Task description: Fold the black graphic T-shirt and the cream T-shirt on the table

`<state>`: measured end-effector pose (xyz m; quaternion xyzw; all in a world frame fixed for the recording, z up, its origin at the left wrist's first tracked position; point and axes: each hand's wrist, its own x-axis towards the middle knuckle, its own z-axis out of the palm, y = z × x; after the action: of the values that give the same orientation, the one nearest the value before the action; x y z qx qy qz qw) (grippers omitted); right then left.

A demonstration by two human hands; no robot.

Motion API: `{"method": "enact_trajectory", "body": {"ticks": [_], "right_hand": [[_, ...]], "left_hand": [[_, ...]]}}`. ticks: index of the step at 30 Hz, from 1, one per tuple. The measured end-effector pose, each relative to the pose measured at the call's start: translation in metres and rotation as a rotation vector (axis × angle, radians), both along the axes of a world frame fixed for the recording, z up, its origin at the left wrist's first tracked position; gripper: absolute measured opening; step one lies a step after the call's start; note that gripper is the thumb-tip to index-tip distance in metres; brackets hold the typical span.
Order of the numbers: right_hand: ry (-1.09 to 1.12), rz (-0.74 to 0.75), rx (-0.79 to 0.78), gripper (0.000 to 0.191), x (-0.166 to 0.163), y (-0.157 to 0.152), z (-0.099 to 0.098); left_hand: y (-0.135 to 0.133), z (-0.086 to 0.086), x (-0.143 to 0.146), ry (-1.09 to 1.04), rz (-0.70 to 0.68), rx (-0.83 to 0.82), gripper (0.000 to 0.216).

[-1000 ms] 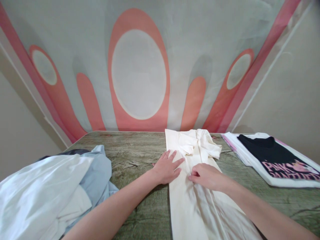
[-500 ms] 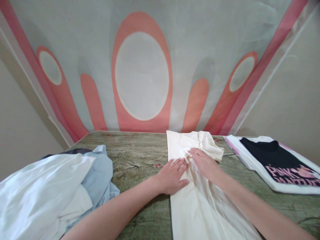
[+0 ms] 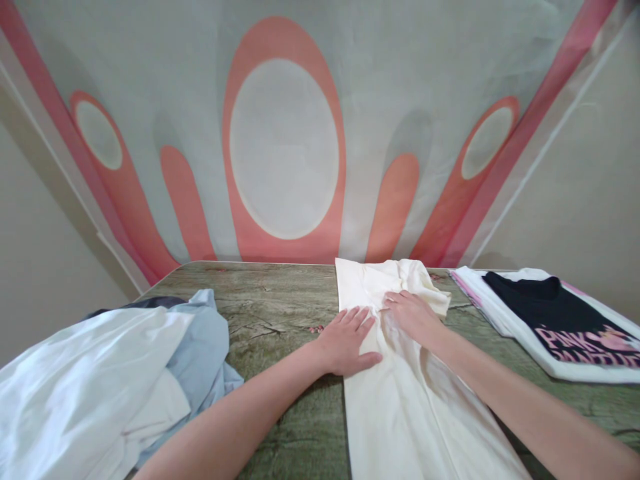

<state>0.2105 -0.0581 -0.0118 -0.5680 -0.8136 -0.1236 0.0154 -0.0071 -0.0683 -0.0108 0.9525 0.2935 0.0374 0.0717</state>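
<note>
A cream-coloured garment (image 3: pixel 385 407), with what looks like a short sleeve at its far right, lies lengthwise on the wood-patterned table (image 3: pixel 270 300). My left hand (image 3: pixel 349 343) rests flat on its left edge, fingers stretched and thumb apart. On the upper part of the cloth, my right hand (image 3: pixel 413 315) presses with its fingers extended over some creases. Small wrinkles gather between both hands. Fabric under my right forearm is partly hidden.
To the left is a loose heap of white clothes (image 3: pixel 90 373) and light blue cloth (image 3: pixel 200 353). Folded shirts lie in a stack at the right, a black printed T-shirt (image 3: pixel 565 320) on top. A grey and coral patterned backdrop (image 3: pixel 285 147) stands behind the table.
My left hand has slid slightly farther up the garment. My right hand has shifted a little to the right, its fingers still on the cloth.
</note>
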Motion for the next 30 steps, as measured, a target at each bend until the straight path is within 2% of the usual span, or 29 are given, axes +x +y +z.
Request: {"method": "enact_trajectory", "body": {"ticks": [5, 9, 15, 19, 23, 27, 30], "right_hand": [[0.042, 0.014, 0.052, 0.04, 0.004, -0.01, -0.001], [0.096, 0.116, 0.024, 0.049, -0.001, -0.021, -0.006], [0.154, 0.12, -0.037, 0.042, -0.007, -0.045, 0.01], [0.303, 0.222, -0.089, 0.031, -0.018, -0.073, 0.017], [0.356, 0.317, -0.196, 0.026, -0.027, -0.103, 0.017], [0.389, 0.286, -0.247, 0.03, -0.019, -0.11, 0.025], [0.463, 0.163, -0.167, 0.031, 0.006, -0.093, 0.028]], "left_hand": [[0.0, 0.002, -0.001, -0.019, -0.007, -0.011, 0.076], [0.0, 0.003, -0.001, -0.019, -0.015, -0.016, 0.07], [-0.001, 0.003, 0.0, -0.026, -0.009, -0.008, 0.072], [0.0, 0.002, 0.001, -0.023, -0.002, 0.007, 0.063], [0.0, 0.0, 0.002, -0.024, 0.012, 0.022, 0.058], [0.004, -0.005, 0.001, -0.054, 0.033, 0.022, 0.057], [0.019, -0.011, -0.003, -0.136, 0.119, -0.007, 0.057]]}}
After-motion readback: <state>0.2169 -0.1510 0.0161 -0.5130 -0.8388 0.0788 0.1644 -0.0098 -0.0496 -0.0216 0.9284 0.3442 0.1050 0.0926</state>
